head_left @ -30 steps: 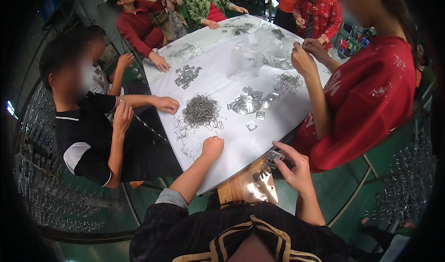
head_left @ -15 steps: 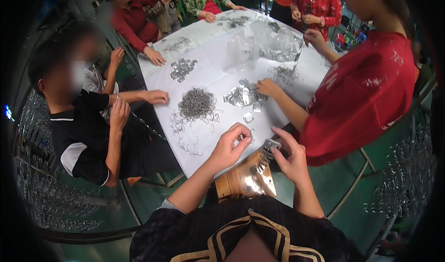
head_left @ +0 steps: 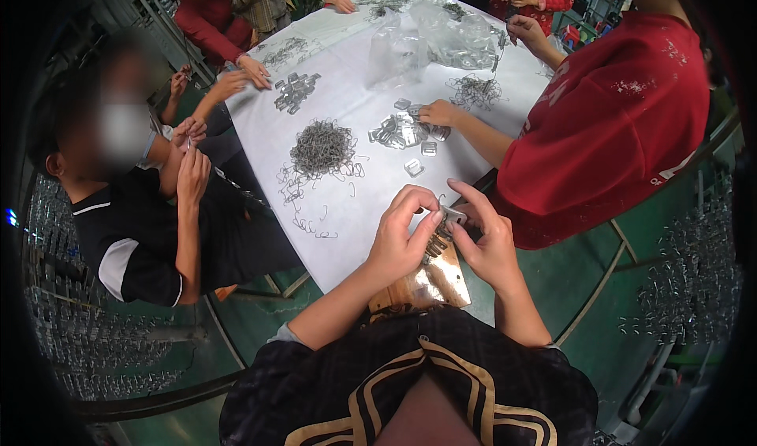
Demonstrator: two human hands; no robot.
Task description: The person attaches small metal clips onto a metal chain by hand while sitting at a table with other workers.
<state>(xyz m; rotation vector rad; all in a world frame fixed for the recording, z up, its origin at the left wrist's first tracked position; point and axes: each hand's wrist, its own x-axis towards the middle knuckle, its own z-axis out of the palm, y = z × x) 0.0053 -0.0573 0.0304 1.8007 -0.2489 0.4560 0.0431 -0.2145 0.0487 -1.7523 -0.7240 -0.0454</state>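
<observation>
In front of my body my two hands meet above a wooden board (head_left: 426,284). My right hand (head_left: 490,245) grips a small grey metal plate (head_left: 453,215) between thumb and fingers. Below that plate hang several dark metal pieces (head_left: 436,245), partly hidden by my hands. The thumb and fingertips of my left hand (head_left: 400,233) pinch a thin wire hook (head_left: 441,198) at the plate's edge; most of the hook is covered. Beyond my left hand lies a heap of wire hooks (head_left: 322,148), and farther right is a pile of silvery plates (head_left: 397,130).
A white-covered table (head_left: 252,134) stretches ahead, with clear plastic bags (head_left: 397,55) on it. At my right a co-worker in a red top (head_left: 607,123) reaches into the plates. Another in black (head_left: 146,233) sits at my left. Metal parts hang in racks (head_left: 102,343) on both sides.
My left hand has moved right and come up against the plate in my right hand, bringing the wire hook to it. The view has tilted a little lower.
</observation>
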